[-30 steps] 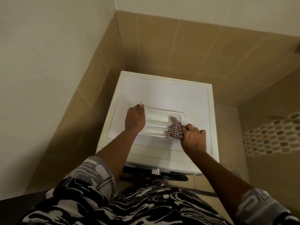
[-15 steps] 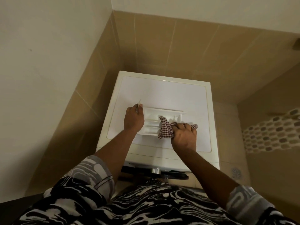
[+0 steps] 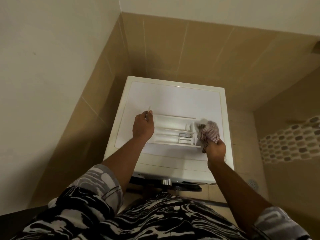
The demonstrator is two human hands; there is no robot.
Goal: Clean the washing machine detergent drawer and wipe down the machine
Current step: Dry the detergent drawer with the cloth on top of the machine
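**Both hands on the drawer, atop the machine**

The right hand (image 3: pixel 216 150) is closed in a fist round a bunched cloth (image 3: pixel 208 133), its fingers curled tight at the lower end of the bundle. The cloth is a soft woven check in dark red and white. It stands up crumpled out of the hand, and its blurred upper part lies against the right end of the detergent drawer (image 3: pixel 170 134).

The left hand (image 3: pixel 143 127) is curled over the drawer's left end, with the knuckles up and the thumb tucked against the edge. A thin pale sliver pokes up past its fingertips; what that is cannot be told.

The drawer is white moulded plastic, a long, shallow rectangle. Straight ribs divide it into parallel channels, and small box-shaped inserts sit near its right end. It lies flat across the top of the washing machine (image 3: pixel 174 96), near the front edge.

The top of the machine is a smooth, glossy white panel with rounded corners inside a cream rim. Below the front edge a chrome knob (image 3: pixel 166 181) and a dark curved rim show.

Matt tan tiles (image 3: pixel 190 49) with pale grout lines wrap the corner behind the machine, under plain cream plaster. To the right runs a band of oval pebble mosaic (image 3: pixel 290 141), and a round drain (image 3: pixel 253 183) is set in the floor.
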